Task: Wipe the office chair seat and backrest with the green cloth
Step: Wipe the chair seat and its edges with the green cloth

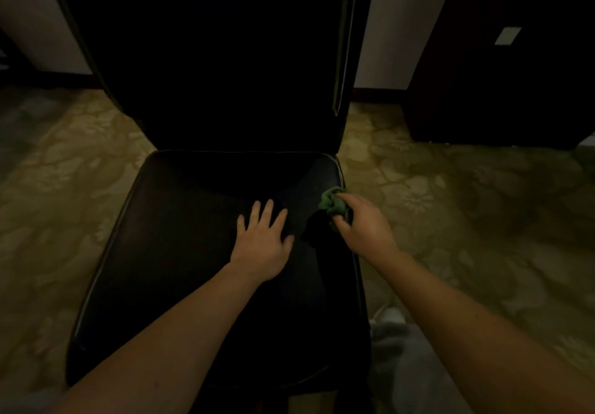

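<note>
Closest to the camera, two bare arms reach forward over the chair. The left hand lies flat on the middle of the seat, with its fingers straight and spread, holding nothing. The right hand is just beside it, at the right edge of the seat. Its fingers are curled around the green cloth and press it on the seat, close to the rim.

The cloth is so near the edge that a push to the right could make it slide off, and the hand could slip down toward the floor. The cloth is also squashed into a small ball, so each wipe cleans only a thin strip and spots may get missed. The room is dark and the chair is black, so dirt is hard to see.

Because the cloth is a lump, it has no long side and points no clear way. The seat's long side runs from the person toward the backrest. Farther off, the backrest stands tall and leans back a little. No hand touches it, so it looks not yet wiped. Behind it are a pale wall and a dark cabinet.
</note>
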`<action>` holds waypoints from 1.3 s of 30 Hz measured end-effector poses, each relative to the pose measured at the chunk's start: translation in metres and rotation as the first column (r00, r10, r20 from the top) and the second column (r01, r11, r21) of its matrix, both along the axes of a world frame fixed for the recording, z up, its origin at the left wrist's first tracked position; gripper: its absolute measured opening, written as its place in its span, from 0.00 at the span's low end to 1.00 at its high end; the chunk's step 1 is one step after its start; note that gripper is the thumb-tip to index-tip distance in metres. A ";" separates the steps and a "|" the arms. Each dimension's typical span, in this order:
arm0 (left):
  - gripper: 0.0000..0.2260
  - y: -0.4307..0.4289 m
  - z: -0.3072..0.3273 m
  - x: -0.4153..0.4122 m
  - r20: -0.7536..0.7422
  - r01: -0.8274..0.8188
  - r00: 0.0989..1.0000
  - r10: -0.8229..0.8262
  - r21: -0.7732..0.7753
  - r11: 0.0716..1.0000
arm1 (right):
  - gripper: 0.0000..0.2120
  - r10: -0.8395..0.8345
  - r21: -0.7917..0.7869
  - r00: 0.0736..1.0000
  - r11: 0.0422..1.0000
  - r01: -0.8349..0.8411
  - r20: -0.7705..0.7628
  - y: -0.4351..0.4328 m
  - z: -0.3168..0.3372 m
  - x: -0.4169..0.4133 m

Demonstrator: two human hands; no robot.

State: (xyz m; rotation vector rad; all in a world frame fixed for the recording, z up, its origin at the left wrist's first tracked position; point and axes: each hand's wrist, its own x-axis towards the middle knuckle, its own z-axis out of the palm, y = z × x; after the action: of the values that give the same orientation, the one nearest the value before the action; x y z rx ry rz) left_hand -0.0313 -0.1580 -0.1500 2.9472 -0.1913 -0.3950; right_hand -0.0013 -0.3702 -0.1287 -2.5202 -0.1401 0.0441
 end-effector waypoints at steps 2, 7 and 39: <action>0.28 -0.006 -0.008 0.029 0.046 -0.001 0.999 0.000 0.019 1.000 | 0.22 -0.016 -0.013 1.000 1.000 0.016 -0.005 -0.003 -0.004 0.028; 0.28 -0.021 -0.020 0.086 0.119 0.009 0.993 -0.015 0.050 0.999 | 0.27 -0.077 -0.028 0.995 0.997 0.075 -0.068 -0.002 -0.016 0.096; 0.32 -0.023 -0.049 0.080 0.175 0.014 0.984 -0.028 0.083 0.996 | 0.22 0.120 -0.103 0.992 0.987 -0.124 -0.047 -0.006 -0.052 0.113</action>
State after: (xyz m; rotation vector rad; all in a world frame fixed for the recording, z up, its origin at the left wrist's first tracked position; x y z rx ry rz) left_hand 0.0490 -0.1811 -0.1992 3.0627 -0.2329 -0.1472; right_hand 0.1120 -0.3759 -0.1802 -2.6116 -0.2821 0.1564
